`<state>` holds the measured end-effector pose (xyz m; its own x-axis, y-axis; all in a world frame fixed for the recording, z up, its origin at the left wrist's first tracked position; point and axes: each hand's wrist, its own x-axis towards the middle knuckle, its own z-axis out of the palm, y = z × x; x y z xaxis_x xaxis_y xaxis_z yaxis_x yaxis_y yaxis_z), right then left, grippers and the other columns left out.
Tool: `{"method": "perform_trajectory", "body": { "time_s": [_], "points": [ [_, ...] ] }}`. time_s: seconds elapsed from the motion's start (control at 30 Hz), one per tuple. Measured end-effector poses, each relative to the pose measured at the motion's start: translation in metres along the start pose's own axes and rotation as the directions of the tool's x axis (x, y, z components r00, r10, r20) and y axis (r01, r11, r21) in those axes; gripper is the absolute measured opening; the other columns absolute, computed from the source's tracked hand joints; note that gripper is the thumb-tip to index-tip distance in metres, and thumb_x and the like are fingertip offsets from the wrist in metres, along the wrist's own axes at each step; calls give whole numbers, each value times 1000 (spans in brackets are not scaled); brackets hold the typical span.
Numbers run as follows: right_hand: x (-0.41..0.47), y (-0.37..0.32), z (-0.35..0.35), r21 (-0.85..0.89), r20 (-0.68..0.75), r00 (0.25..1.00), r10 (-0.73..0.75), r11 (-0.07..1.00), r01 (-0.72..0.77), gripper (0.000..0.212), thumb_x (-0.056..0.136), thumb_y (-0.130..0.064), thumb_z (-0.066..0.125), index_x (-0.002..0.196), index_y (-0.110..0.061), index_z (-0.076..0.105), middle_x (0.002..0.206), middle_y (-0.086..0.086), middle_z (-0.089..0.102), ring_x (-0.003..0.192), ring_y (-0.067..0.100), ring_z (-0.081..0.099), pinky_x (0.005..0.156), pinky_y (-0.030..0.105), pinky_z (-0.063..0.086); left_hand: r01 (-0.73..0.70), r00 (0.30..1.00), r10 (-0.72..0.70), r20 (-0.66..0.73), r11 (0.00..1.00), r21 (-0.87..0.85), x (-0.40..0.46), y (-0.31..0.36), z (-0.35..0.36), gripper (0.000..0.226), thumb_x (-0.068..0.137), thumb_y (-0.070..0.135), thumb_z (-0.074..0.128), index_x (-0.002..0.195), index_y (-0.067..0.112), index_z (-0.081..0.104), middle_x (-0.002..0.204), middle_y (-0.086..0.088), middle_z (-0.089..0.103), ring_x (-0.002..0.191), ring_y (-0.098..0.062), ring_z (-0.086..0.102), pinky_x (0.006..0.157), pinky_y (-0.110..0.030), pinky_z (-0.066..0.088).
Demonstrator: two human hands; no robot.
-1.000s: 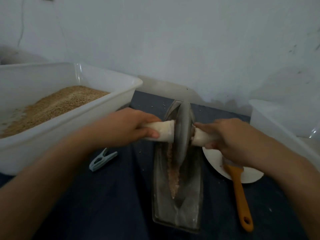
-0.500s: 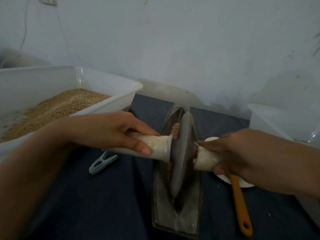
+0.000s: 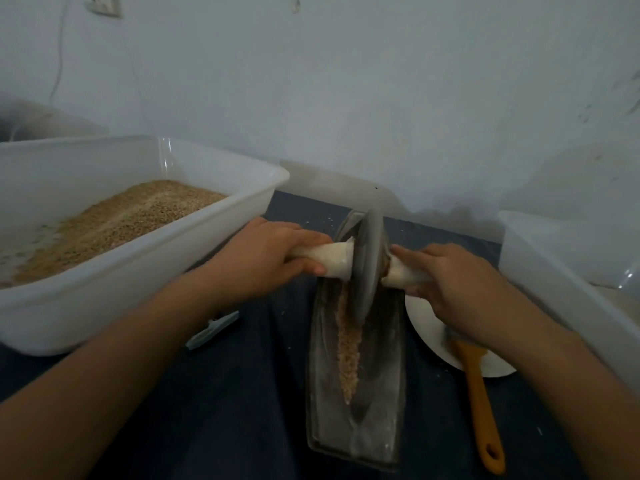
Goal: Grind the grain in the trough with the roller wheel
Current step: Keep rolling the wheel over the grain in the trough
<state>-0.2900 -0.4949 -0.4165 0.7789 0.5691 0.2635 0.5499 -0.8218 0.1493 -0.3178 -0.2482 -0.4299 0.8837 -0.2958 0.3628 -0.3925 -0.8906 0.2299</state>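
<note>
**Both my hands on the roller, wheel at the far end of the trough**

At about nine o'clock from the trough sits a big translucent white plastic tub (image 3: 145,268) with a heap of tan grain (image 3: 114,220) inside it. Just in front of its near corner, partly hidden under my left forearm, a pale blue-grey plastic clip (image 3: 213,329) lies on the dark blue cloth (image 3: 214,410) covering the table.

My left hand (image 3: 266,261) is wrapped round the white left handle (image 3: 332,259) of the roller, fingers curled over the top and thumb underneath. The grey metal disc-shaped roller wheel (image 3: 367,265) stands upright on its edge in the long grey metal boat-shaped trough (image 3: 381,393), up towards the twelve o'clock end. A thin line of pinkish crushed grain (image 3: 348,344) runs along the groove from the wheel back towards six o'clock.

My right hand (image 3: 450,282) grasps the white right handle (image 3: 398,275), fingers closed around it.

At three o'clock from the trough a round white plate (image 3: 429,337) lies flat, with the head of an orange-handled brush (image 3: 479,403) resting on it and the handle pointing towards me. At the far right stands a second translucent white plastic tub (image 3: 568,289); I cannot tell what it holds.
</note>
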Motion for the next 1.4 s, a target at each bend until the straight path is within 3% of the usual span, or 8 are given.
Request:
{"method": "perform_trajectory", "body": {
  "time_s": [0.17,0.3,0.4,0.53,0.7,1.03,1.17,1.4],
  "points": [
    [-22,-19,-43,19,223,965,-142,990,141,58,91,-35,54,140,-45,25,119,-8,52,109,10,49,81,20,35,-32,910,203,361,904,-427,-21,-2,-38,42,84,45,59,125,41,57,112,17,67,101,2,61,90,-18,44],
    [-37,-24,-57,69,237,951,-198,980,187,58,89,-43,53,138,-50,22,113,-16,48,102,3,47,78,19,34,-2,861,261,437,860,-510,-26,-4,-45,39,83,48,61,121,38,59,113,15,67,102,-3,62,90,-20,46],
    [-21,-19,-41,39,219,966,-138,990,132,58,93,-30,50,141,-46,21,114,-7,48,104,10,48,78,21,36,4,918,139,371,933,-360,-20,-3,-33,40,78,59,53,114,41,60,101,22,66,94,6,59,78,-9,41],
    [2,-3,-7,55,46,999,16,998,-19,61,96,-26,48,145,-38,14,122,-2,46,111,16,43,84,25,36,45,990,-41,134,999,-22,-2,-1,-7,41,89,47,51,128,37,50,115,12,59,107,-9,54,86,-23,36],
    [2,2,4,10,7,1000,26,1000,-26,63,96,-30,46,147,-33,8,127,-2,46,112,16,40,82,24,33,-28,987,58,-148,980,199,3,2,12,46,92,38,51,137,30,44,124,5,56,114,-16,50,93,-27,26],
    [-36,-30,-62,18,259,947,-188,982,190,62,92,-40,50,142,-46,14,124,-12,44,115,7,44,86,21,35,-17,879,229,418,892,-452,-29,1,-47,41,79,48,64,120,44,58,110,20,66,99,0,62,85,-18,46],
    [-23,-24,-44,-46,221,965,-141,987,155,63,92,-33,51,144,-40,16,122,-6,44,112,12,46,77,20,32,-37,955,103,278,971,-235,-22,3,-29,35,82,40,65,116,41,58,100,18,65,91,6,57,77,-9,40],
    [9,8,11,72,-32,997,64,995,-61,63,96,-24,47,146,-35,10,129,-3,45,114,15,39,75,20,27,-4,990,38,-139,971,241,7,6,14,48,94,39,47,140,29,37,125,2,54,113,-17,48,90,-27,28]
  ]
}}
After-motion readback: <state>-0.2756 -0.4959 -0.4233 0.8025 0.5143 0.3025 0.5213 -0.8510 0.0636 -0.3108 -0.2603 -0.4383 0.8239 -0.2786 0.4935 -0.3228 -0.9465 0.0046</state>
